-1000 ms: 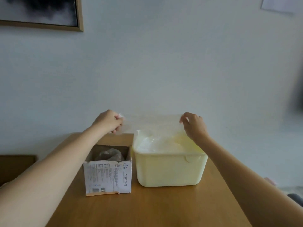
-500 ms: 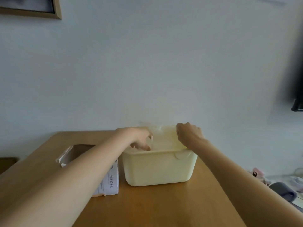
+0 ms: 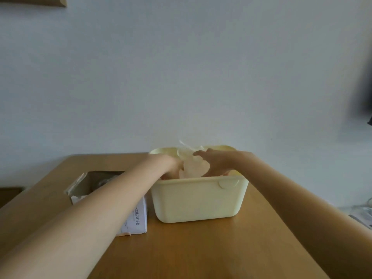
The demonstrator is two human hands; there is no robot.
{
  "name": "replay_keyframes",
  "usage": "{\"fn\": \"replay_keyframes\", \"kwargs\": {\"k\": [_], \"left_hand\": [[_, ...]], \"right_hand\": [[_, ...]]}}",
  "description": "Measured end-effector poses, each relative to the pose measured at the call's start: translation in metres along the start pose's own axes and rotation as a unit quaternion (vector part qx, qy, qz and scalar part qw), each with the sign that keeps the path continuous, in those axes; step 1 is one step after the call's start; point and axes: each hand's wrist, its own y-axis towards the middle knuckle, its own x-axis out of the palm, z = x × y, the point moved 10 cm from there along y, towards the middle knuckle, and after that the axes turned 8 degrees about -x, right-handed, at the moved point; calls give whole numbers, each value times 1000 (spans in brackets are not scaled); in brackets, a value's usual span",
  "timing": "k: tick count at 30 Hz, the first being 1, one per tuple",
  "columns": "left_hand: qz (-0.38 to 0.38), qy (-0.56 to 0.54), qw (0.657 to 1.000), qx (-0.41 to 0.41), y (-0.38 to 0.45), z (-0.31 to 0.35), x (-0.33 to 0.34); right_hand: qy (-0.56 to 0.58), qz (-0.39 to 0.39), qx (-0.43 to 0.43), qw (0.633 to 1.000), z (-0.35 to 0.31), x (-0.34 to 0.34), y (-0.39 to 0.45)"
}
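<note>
A pale yellow plastic bin (image 3: pixel 198 200) stands on the wooden table (image 3: pixel 201 248). A thin clear plastic film (image 3: pixel 193 164) is bunched inside its opening. My left hand (image 3: pixel 171 165) reaches down into the bin at the film's left side, fingers hidden below the rim. My right hand (image 3: pixel 215 163) is over the bin's middle with its fingers curled onto the film.
An opened white cardboard box (image 3: pixel 112 200) of disposable gloves stands just left of the bin, partly behind my left forearm. A pale wall rises behind the table. A picture frame corner (image 3: pixel 52 2) shows at top left, and blurred objects (image 3: pixel 362 216) lie off the table's right edge.
Both hands came down from holding the film stretched above the bin and moved together into its opening. The film is now crumpled between them.
</note>
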Motion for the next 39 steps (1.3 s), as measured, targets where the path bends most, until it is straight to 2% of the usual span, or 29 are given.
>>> {"fn": "replay_keyframes", "kwargs": {"k": [2,7,9,11,13,16,18,20,22,23,25,27,29,32,37,39], "left_hand": [[-34,6,999,-1,0,0,7],[-120,5,993,11,1,2,23],[-144,8,989,16,0,3,25],[-151,8,988,14,-3,0,25],[-142,-18,989,19,-9,-3,20],[-101,-152,982,46,-22,-9,-4],[-43,-198,977,64,-37,-23,-24],[61,-199,975,71,-52,-42,-48],[152,-217,963,55,-68,-65,-62],[175,-226,957,46,-75,-77,-62],[175,-234,956,30,-84,-95,-53],[154,-265,952,16,-87,-113,-37],[140,-311,940,-3,-89,-131,-20],[139,-358,923,-31,-92,-151,-4],[115,-381,917,-31,-90,-156,13],[114,-387,914,-36,-88,-161,18]], "right_hand": [[-67,-114,83,988,27,28,9],[-36,-178,93,979,42,43,12],[-38,-179,117,976,52,43,14],[-48,-160,146,975,59,40,13],[-79,-149,139,976,61,37,16],[-22,-120,168,978,59,35,7],[-18,-128,135,982,46,33,3],[-7,-106,110,988,30,19,-5],[-8,-84,92,992,12,1,-13],[-14,-71,83,994,1,-9,-15],[-13,-27,50,998,-30,-29,-23],[-29,70,5,997,-74,-57,-30],[-38,132,-65,988,-126,-68,-33],[-52,166,-119,978,-184,-45,-20],[-158,188,-102,964,-217,-8,3],[-168,183,-88,965,-216,-2,12]]}}
